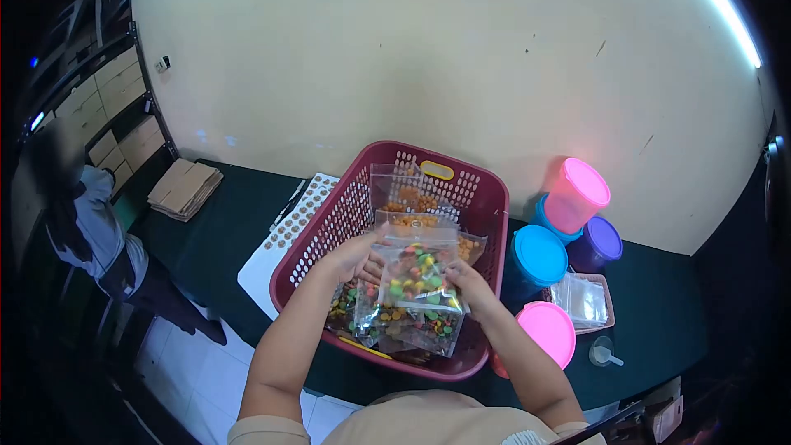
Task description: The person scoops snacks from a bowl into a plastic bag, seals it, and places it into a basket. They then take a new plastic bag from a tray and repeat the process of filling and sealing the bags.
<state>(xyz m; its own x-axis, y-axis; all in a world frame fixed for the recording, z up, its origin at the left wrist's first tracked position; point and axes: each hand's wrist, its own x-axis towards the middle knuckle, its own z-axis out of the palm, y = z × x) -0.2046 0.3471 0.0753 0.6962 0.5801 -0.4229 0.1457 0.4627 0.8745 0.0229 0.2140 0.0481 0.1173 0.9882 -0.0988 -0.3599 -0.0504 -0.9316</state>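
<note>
Over a maroon laundry basket (493, 198), a clear zip bag of colourful candies (420, 278) is held up in front of me. My left hand (354, 259) closes on the bag's left side, with some fingers curled behind it. At its right edge, my right hand (471, 284) pinches the plastic between thumb and fingers. Beneath it in the basket lie several similar candy bags (441, 334). Farther back in the basket are bags of orange-brown pieces (409, 196), partly covered by the held bag.
Right of the basket stand pink (579, 189), blue (540, 255) and purple (600, 243) tubs, a tray of empty bags (583, 301) and a cup with a scoop (606, 354). Left are a sticker sheet (306, 213) and folded brown cardboard (185, 188). Another person (103, 231) stands far left.
</note>
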